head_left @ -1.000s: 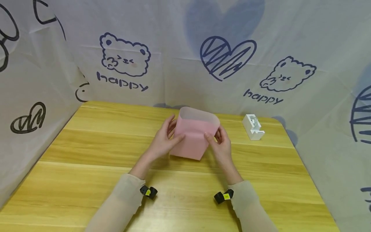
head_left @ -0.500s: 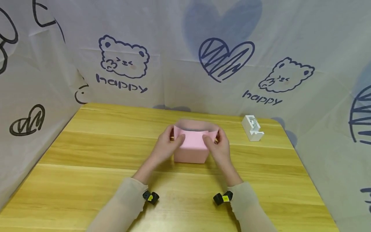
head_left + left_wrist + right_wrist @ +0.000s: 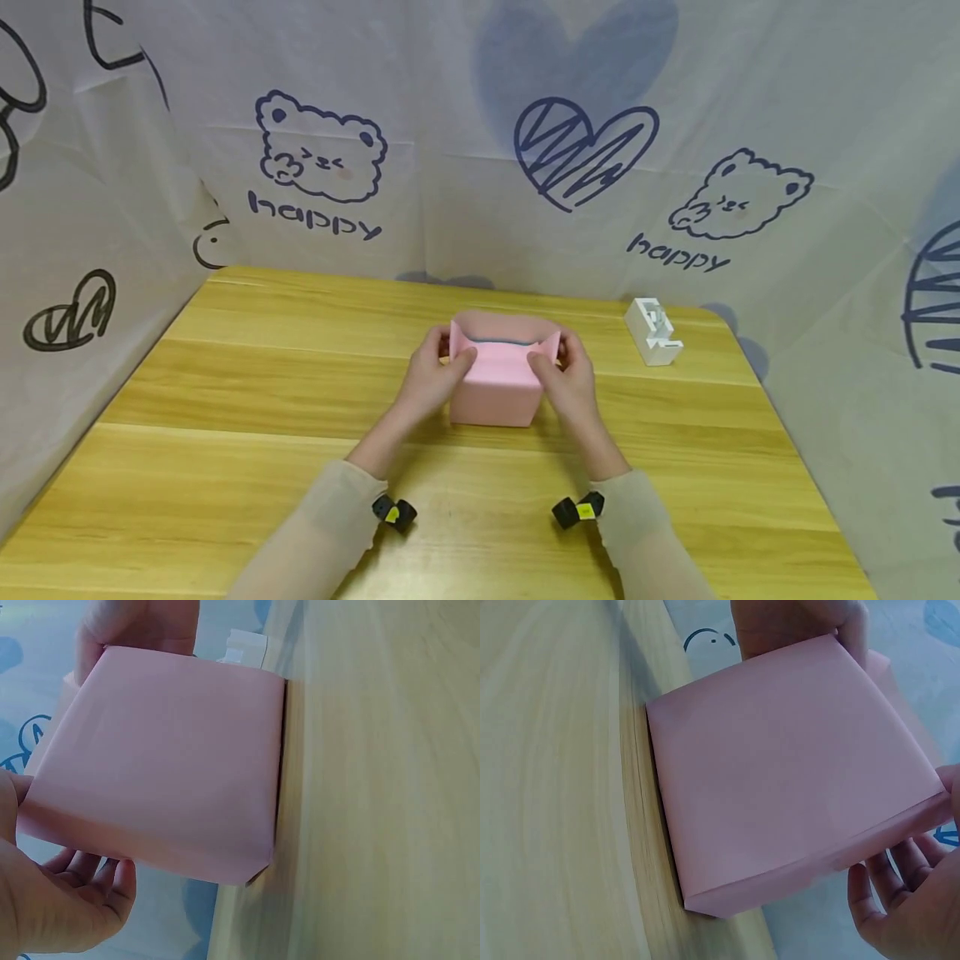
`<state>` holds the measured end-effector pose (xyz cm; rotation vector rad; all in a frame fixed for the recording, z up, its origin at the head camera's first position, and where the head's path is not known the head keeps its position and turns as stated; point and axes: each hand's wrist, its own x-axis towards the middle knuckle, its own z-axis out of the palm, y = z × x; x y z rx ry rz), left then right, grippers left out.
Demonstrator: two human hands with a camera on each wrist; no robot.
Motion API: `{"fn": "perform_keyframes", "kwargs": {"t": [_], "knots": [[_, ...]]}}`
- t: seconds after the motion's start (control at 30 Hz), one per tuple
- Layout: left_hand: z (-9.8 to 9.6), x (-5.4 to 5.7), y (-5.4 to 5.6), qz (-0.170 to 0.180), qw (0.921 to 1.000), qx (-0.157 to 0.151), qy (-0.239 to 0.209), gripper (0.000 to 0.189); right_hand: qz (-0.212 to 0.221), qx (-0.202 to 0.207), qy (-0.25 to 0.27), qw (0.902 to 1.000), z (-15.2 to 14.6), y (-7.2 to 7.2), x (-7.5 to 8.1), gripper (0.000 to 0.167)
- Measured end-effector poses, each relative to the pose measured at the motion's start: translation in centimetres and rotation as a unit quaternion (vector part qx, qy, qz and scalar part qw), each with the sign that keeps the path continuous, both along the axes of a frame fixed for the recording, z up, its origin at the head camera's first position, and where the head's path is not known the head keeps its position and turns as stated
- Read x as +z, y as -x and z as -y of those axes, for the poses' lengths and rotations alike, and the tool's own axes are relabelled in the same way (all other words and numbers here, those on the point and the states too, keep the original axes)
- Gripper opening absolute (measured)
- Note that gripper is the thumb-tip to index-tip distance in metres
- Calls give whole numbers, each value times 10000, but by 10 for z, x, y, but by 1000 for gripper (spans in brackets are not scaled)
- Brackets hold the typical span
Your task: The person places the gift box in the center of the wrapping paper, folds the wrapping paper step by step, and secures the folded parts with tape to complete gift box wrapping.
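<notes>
A pink paper bag stands upright on the table, its mouth uppermost. The top of its front panel bends inward at a crease, while both upper corners stick up. A thin bluish line shows just behind the front edge; what it belongs to is unclear. My left hand grips the bag's left upper side, thumb on the front and fingers behind. On the right upper side, my right hand holds it the same way. Both wrist views show the smooth front panel, with the fingers curling beside its narrow side.
A white tape dispenser sits toward the back right of the wooden table. Behind the table hangs a white cloth printed with bears and hearts. Black wrist cameras sit at both cuffs.
The bag has come down from a tilted pose to stand on the table. Both thumbs have pushed its upper front inward, forming a crease. Over the last half second the hands barely moved.
</notes>
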<state>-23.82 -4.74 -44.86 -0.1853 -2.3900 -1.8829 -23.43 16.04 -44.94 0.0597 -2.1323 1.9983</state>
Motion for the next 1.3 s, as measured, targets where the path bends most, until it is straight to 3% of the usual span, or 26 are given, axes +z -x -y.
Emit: {"fn": "perform_keyframes", "kwargs": {"t": [0.1,0.2,0.27,0.3,0.33,0.4,0.47,0.53,0.6,0.67,0.77,0.83,0.9,0.97,1.07,1.17,1.23,1.3], "knots": [[1,-1,-1,-147,9998,-34,138,47,60,45,-48,10000,0,1,0,47],[3,0,-5,-575,9963,-56,638,64,172,27,-157,9997,0,2,0,48],[4,2,-9,-1166,9868,-13,1124,75,233,10,-213,9995,0,2,0,48],[5,4,-12,-1541,9782,11,1392,79,257,4,-237,9994,0,2,0,48],[6,5,-14,-1961,9661,31,1678,82,265,3,-252,9993,1,1,0,48],[7,9,-19,-2863,9321,109,2218,83,254,-3,-261,9993,1,1,1,48],[8,12,-25,-3639,8892,107,2770,82,188,-18,-251,9995,2,1,1,47],[7,14,-32,-4116,8457,3,3397,78,89,-27,-221,9997,3,1,1,46],[5,14,-39,-4272,8101,-234,4009,74,-15,-26,-182,9998,3,1,1,45],[3,11,-45,-4165,7809,-528,4625,73,-95,-29,-142,9998,4,1,1,44],[-2,4,-53,-3819,7471,-800,5381,74,-108,-32,-173,9998,4,0,1,43],[-5,0,-55,-3648,7299,-842,5719,76,-82,-37,-213,9997,3,0,1,43],[-6,-4,-56,-3621,7167,-786,5908,78,-40,-30,-262,9996,3,1,0,44],[-7,-6,-55,-3657,7112,-727,5960,79,-15,-18,-338,9994,3,0,1,45],[-9,-6,-54,-3715,7073,-696,5974,80,-245,-122,-539,9982,0,-3,5,52],[-10,-5,-54,-3677,7063,-758,6001,79,-992,-350,-1068,9887,-4,-14,10,58],[-10,-5,-55,-3637,7056,-798,6029,79,-1751,-430,-1717,9685,-7,-24,14,56],[-9,-4,-56,-3590,7068,-810,6042,80,-2663,-364,-2551,9288,-7,-35,16,51]]}}
